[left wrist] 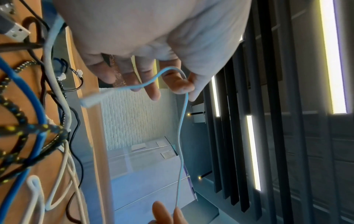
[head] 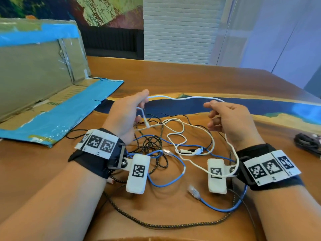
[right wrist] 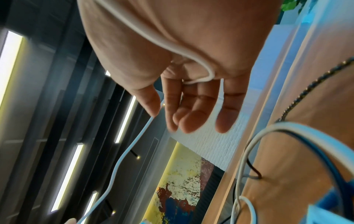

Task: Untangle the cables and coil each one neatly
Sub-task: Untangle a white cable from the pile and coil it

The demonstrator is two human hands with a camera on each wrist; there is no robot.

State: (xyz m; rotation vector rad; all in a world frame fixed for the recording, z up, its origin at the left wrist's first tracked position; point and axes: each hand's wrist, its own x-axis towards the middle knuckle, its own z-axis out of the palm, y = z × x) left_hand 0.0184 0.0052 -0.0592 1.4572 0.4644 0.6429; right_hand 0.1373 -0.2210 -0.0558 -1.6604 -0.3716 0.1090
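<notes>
Above a wooden table (head: 199,79) with a blue resin band running across it, the head view shows both hands raised with a white cable (head: 184,98) strung between them. The left hand (head: 125,115) pinches the cable between thumb and forefinger, its plug end dangling just below the fingers. The right hand (head: 231,120) has its fingers loosely curled, the cable passing through them and trailing down past the wrist. Under and between the wrists lies the tangle of cables (head: 166,153): a blue cable (head: 218,208), a black-and-yellow braided cable (head: 156,224), thin black leads and more white ones, all crossing on the wood. Left of the left hand lies a flattened cardboard box (head: 43,87) with blue tape. Right of the right hand, at the table's edge, sits a dark bundle of cable (head: 307,141). Beyond the table are a white brick wall (head: 177,28) and a colourful mural.

In the left wrist view, the left hand (left wrist: 153,45) grips the white cable (left wrist: 182,128) at thumb and fingertip; the white connector (left wrist: 93,100) sticks out past the fingers. Dark ceiling slats and strip lights fill the background.

In the right wrist view, the right hand (right wrist: 182,60) holds the white cable (right wrist: 122,159) at the thumb tip, and a loop crosses the palm.
</notes>
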